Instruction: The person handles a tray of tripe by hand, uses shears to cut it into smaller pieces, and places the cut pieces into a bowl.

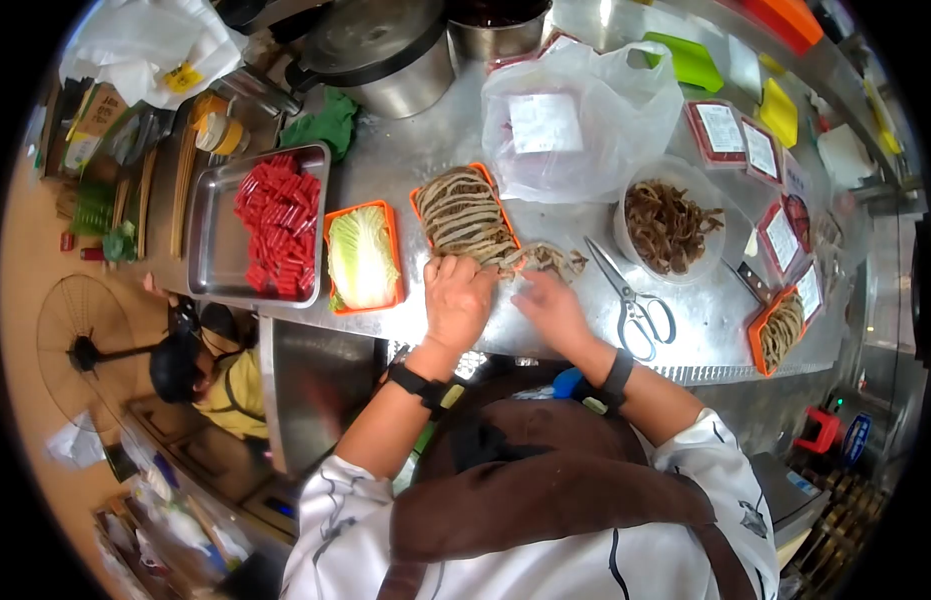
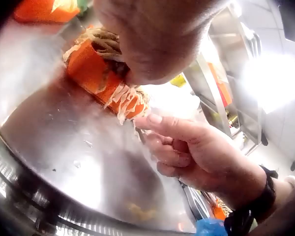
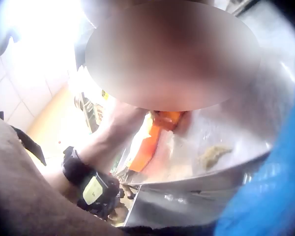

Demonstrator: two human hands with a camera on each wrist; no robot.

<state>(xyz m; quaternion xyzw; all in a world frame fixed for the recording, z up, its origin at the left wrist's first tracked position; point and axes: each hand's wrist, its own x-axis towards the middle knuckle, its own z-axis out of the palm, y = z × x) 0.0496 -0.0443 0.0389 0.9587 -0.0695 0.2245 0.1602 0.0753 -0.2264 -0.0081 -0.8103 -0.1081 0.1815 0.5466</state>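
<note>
Grey-brown ruffled strips that look like tripe (image 1: 465,212) lie in rows in an orange tray (image 1: 418,207). My left hand (image 1: 460,300) bends over the tray's near end, its fingers curled onto the strips; in the left wrist view it covers part of the tray. At the same end, my right hand (image 1: 553,310) has thumb and forefinger together at a hanging tripe strip, the other fingers curled in. A few loose strips (image 1: 552,260) lie on the steel table just beyond this hand. A blurred oval hides much of the right wrist view.
Left of the tray stand a cabbage tray (image 1: 363,258) and a steel pan (image 1: 210,235) with red pieces. To the right are scissors (image 1: 630,300), a tub (image 1: 670,220) of brown strips, a knife (image 1: 753,283) and another orange tray (image 1: 780,335). A plastic bag (image 1: 575,120) lies behind.
</note>
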